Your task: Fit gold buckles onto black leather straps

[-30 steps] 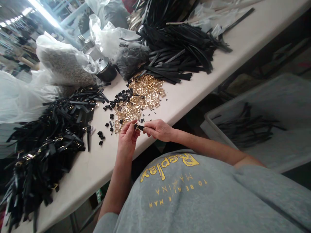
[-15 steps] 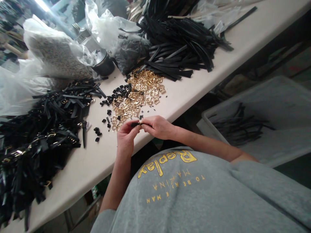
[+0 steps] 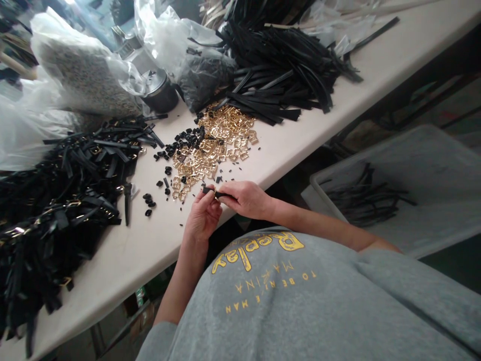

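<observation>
Both hands meet over the near edge of the white table (image 3: 158,250), holding one short black strap (image 3: 227,195). My left hand (image 3: 203,214) pinches its left end, where a small bit of gold metal shows, most likely a buckle partly hidden by the fingers. My right hand (image 3: 251,200) is closed round the strap's other end. Just beyond the fingers lies a spread of gold buckles (image 3: 203,160), with a heap of small black loops (image 3: 190,140) at its left side. A few more black loops (image 3: 149,200) lie left of my left hand.
Black straps with gold buckles (image 3: 75,190) are heaped on the left. Plain black strips (image 3: 285,65) lie at the back. Clear plastic bags (image 3: 80,70) and a dark metal can (image 3: 161,93) stand behind. At right below the table, a pale bin (image 3: 432,200) holds black strips.
My left hand has turned, its fingers now curled under the strap. My right hand keeps its grip, with more of the strap showing. The view has shifted slightly.
</observation>
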### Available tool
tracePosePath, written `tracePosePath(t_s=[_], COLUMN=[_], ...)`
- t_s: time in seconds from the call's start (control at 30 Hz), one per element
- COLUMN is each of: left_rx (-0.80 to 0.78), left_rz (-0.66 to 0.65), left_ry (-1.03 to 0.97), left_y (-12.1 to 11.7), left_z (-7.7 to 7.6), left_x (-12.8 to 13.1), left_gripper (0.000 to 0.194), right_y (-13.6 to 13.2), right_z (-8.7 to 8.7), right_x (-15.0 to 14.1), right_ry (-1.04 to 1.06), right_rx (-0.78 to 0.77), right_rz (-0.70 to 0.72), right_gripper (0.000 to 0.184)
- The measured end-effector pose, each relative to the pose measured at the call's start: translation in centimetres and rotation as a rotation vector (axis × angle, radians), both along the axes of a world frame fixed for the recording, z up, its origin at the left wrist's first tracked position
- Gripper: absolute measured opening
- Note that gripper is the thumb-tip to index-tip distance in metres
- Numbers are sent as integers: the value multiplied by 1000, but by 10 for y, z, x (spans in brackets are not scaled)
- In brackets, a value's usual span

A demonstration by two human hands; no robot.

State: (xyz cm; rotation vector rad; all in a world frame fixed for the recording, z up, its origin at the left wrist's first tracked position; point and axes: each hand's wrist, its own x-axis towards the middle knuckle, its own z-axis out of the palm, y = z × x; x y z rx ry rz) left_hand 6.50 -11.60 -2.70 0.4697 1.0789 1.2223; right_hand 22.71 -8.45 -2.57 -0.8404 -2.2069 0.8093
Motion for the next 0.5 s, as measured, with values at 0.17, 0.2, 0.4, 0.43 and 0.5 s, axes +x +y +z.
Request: tracePosePath(t_s=[0.17, 0.2, 0.4, 0.43, 0.5], left_rx=[79, 77, 30, 36, 58], left_rz=[0, 2, -13, -16, -10], left_ry=[35, 41, 17, 20, 44], left_y=[-1, -2, -3, -3, -3], left_z=[-2, -2, -2, -2, -2], left_x=[5, 6, 6, 6, 6], left_gripper=[34, 35, 37, 37, 35], right_y=[4, 6, 13, 14, 14], right_z=[-1, -2, -9, -10, -12], right_x=[4, 5, 13, 13, 12], right_ry=[30, 60, 249, 246, 231], right_rx=[-85, -117, -403, -413, -378], right_rz=[-22, -6, 255, 251, 196], right_gripper=[25, 27, 24, 25, 27])
